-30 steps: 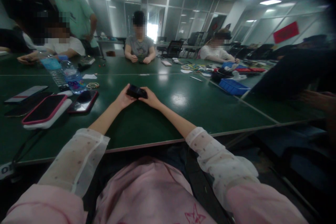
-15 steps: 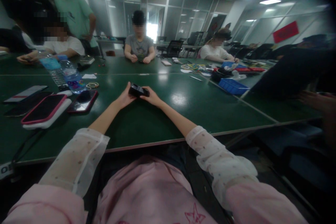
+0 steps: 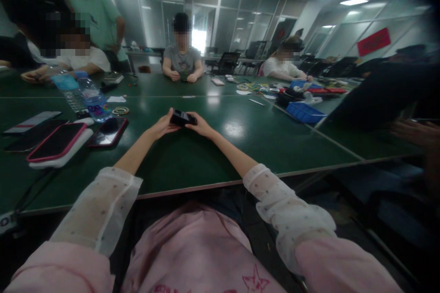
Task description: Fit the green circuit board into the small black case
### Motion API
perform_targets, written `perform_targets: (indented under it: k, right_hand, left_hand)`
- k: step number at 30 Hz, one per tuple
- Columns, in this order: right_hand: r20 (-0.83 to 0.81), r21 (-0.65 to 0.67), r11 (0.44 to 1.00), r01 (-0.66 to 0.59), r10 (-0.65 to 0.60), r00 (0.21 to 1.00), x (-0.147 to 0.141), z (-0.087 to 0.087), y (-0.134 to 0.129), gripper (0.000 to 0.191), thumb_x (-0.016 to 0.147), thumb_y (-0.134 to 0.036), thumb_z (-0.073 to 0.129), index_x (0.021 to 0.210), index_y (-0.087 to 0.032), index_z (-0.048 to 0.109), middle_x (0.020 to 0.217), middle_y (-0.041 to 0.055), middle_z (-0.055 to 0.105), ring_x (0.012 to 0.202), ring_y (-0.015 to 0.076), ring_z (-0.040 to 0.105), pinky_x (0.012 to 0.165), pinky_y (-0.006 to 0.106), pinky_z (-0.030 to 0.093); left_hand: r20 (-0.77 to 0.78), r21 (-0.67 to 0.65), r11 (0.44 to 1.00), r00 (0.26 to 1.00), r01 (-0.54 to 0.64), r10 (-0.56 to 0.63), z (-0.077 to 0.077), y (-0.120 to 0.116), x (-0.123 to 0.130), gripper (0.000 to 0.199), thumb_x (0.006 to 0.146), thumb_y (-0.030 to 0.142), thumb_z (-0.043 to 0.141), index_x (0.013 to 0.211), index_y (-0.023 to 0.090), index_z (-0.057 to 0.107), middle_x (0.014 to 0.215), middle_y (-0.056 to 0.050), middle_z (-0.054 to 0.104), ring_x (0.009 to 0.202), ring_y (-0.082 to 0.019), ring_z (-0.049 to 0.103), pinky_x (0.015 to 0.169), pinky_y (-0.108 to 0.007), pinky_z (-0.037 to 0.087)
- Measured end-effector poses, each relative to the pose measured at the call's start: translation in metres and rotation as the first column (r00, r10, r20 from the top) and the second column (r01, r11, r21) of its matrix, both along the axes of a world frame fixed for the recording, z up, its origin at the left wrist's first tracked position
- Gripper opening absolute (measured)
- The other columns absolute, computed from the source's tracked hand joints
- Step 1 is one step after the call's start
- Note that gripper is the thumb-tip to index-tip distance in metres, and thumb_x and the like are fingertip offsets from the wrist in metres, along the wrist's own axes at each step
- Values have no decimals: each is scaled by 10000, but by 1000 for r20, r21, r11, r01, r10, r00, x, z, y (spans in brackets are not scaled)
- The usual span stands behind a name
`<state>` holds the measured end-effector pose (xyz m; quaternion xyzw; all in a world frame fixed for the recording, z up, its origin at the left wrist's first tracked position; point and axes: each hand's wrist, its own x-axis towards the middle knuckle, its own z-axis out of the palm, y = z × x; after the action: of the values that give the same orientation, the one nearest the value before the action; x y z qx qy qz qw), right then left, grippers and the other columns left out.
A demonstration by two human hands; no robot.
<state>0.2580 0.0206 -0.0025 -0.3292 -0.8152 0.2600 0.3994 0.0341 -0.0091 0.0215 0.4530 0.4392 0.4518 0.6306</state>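
A small black box-shaped object [image 3: 179, 118] with a glossy, screen-like top is held between my two hands, just above the green table [image 3: 213, 160]. My left hand [image 3: 163, 126] grips its left end, the thumb up along the side and the other fingers underneath. At its right end, my right hand [image 3: 201, 126] has its fingers closed on the edge. What exactly the object is cannot be made out. The undersides of both hands are partly hidden.
On the left lie several phones, one in a pink case [image 3: 58, 143] and another phone [image 3: 108, 132], near water bottles [image 3: 93, 98] and a tape roll [image 3: 120, 111]. A blue tray [image 3: 305, 112], cables [image 3: 250, 87] and a pen [image 3: 256, 102] lie rightward. People sit around the table.
The black object and both hands have shifted very slightly to the right. The grip on it looks the same.
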Motion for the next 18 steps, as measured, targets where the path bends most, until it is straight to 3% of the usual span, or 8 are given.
perform_targets:
  k: [8,18]
  right_hand:
    - [36,33,997,-63,62,997,2,1,1,660,798,-403,705,1376,-164,494,1375,141,573,1284,296,553,1135,493,394]
    - [-5,7,1000,-19,19,1000,0,-8,1,693,743,-505,762,1308,-185,520,1285,127,607,1205,295,592,1074,489,445]
  left_hand:
    - [108,-151,988,994,22,-5,1,7,-12,772,973,682,395,1449,77,441,1179,-258,696,1040,-288,734,906,-368,580]
    - [170,-210,978,985,12,24,0,8,-11,564,1049,480,402,1400,45,480,1087,-233,707,960,-266,747,813,-341,623]
